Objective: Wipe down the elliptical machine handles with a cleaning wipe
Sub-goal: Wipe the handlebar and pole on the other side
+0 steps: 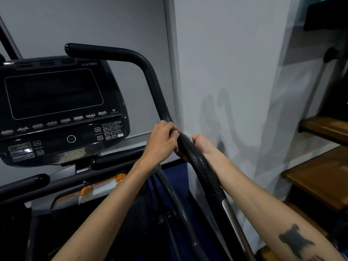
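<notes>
The elliptical's right handle is a black curved bar with a wet, beaded foam grip, rising to a bent top end. My left hand curls its fingers over the bar from the left. From the right side, my right hand grips the same spot. A small corner of white cleaning wipe shows between the two hands, pressed round the handle. Most of the wipe is hidden under my fingers.
The black console with screen and keypad stands to the left. An orange and white wipes pack lies on the frame below it. A grey wall is close on the right, with wooden stair steps beyond.
</notes>
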